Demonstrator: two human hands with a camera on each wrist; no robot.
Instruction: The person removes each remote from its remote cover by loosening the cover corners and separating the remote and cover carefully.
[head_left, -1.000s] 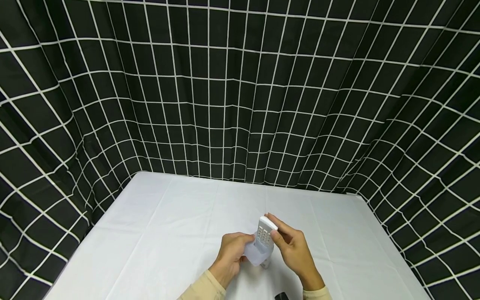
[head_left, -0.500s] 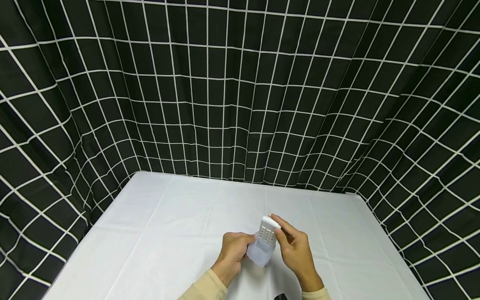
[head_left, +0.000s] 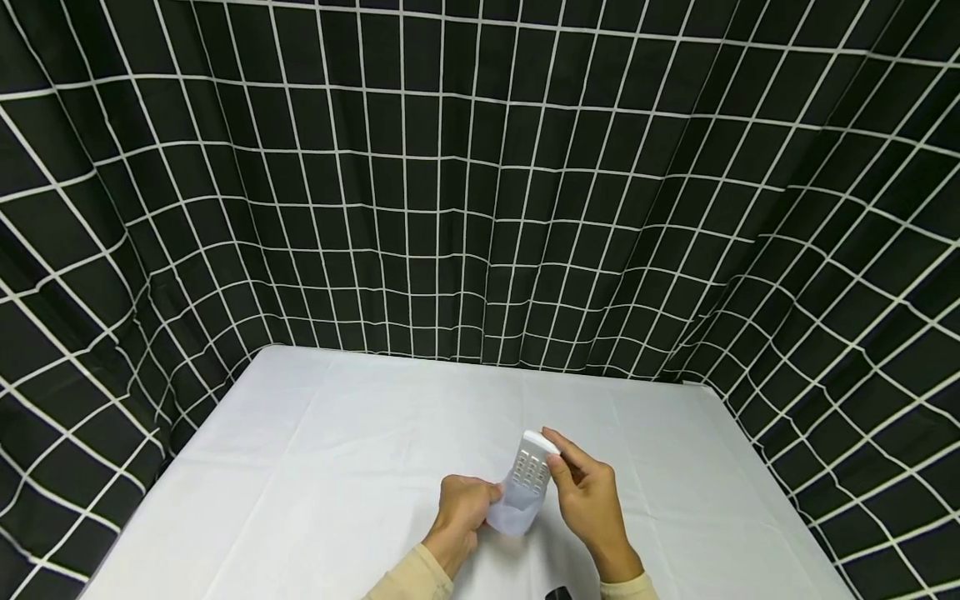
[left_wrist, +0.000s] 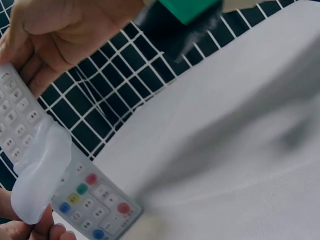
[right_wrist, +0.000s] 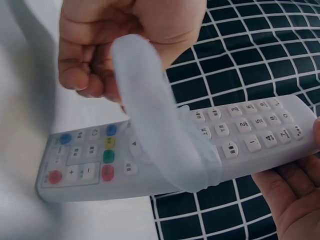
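Nearest in the head view: a small dark object (head_left: 557, 593) cut off at the bottom edge, between the two beige sleeves; can't identify it.

Above that, both hands hold a white remote control (head_left: 531, 472) in the air over the white tablecloth (head_left: 337, 467), near the table's front middle. The remote's long axis runs about 7 to 1 o'clock in the head view, far end tipped up and away.

Left hand (head_left: 463, 510) is at the low 7 o'clock end, fingers curled, pinching the translucent silicone cover (head_left: 512, 510). In the right wrist view the cover (right_wrist: 160, 135) is peeled back off the remote (right_wrist: 200, 145) into a loop, folded toward the left hand (right_wrist: 125, 45); the end with coloured buttons is bare, the number-key end is in the sleeve.

Right hand (head_left: 588, 500) grips the far 1 o'clock end, fingers wrapped round the edge. So the cover lies at 7 o'clock from the right hand's grip, along the remote's axis; the left hand is nearer to it.

Left wrist view: remote (left_wrist: 55, 165) and cover (left_wrist: 40, 175) sit at the left edge, the rest blurred. The left thumb is hidden behind the cover.

Far: black curtain with white grid (head_left: 480, 183) behind the table.
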